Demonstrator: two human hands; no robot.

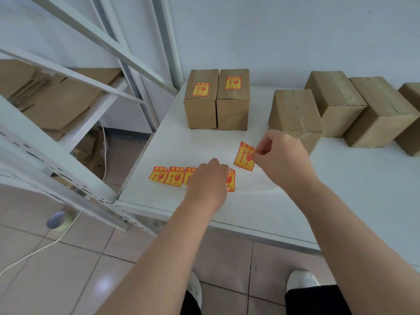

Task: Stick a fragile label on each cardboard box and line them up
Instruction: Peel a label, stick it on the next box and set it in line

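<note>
while right hand pinches 1 label, left hand flat on strip; 2 labelled boxes, 4 plain boxes.

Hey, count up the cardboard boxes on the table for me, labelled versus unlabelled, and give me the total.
Labelled boxes: 2
Unlabelled boxes: 4, the last cut off by the frame edge
Total: 6

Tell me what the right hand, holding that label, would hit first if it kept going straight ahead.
Probably the nearest unlabelled box, just beyond the right hand and its label; depth is hard to judge.
</note>
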